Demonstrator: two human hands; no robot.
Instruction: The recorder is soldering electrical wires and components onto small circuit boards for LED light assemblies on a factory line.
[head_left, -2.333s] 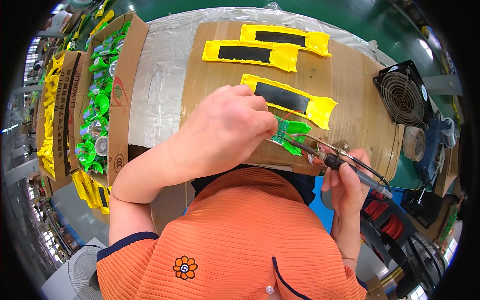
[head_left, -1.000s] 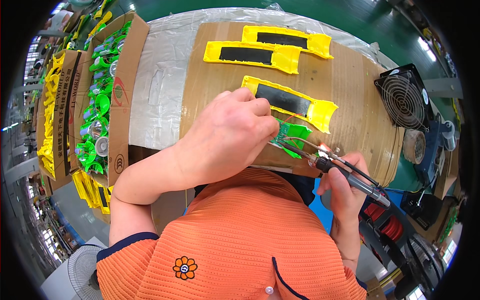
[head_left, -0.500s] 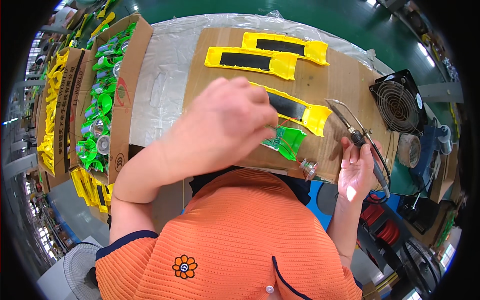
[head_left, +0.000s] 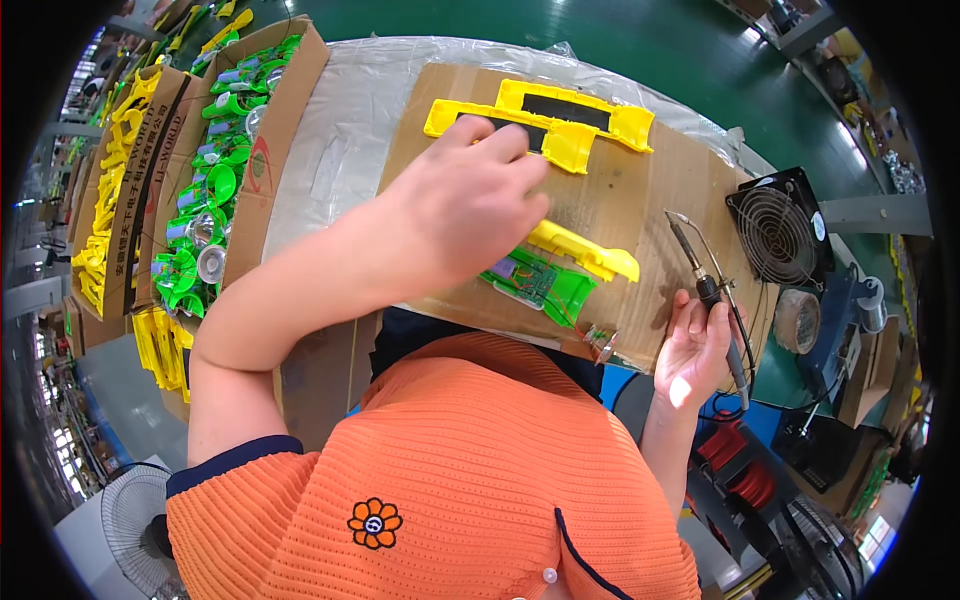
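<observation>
My left hand [head_left: 470, 200], slightly blurred, reaches over the cardboard with its fingers curled; whatever they hold, if anything, is hidden. Its fingertips overlap a yellow plastic half-shell [head_left: 568, 148] with a black strip inside. Beneath the hand, another yellow half-shell [head_left: 590, 250] lies tipped, its left end covered. Beside that shell is a green half-shell [head_left: 570, 295] with a circuit board in it. Thin wires run from the board to a small round part [head_left: 602, 345] at the cardboard's near edge. My right hand [head_left: 695, 345] grips a soldering iron [head_left: 709, 290], tip pointing up and away.
A third yellow half-shell [head_left: 632, 127] lies at the far side. Left stand cardboard boxes of green lamp parts [head_left: 210, 225] and yellow shells [head_left: 110, 205]. A black fan [head_left: 780, 230], a tape roll [head_left: 797, 320] and a blue device [head_left: 848, 310] stand right.
My left hand has moved away from me, toward the farther yellow shells. The nearest yellow shell has tipped over and shifted nearer the green one. My right hand still holds the soldering iron.
</observation>
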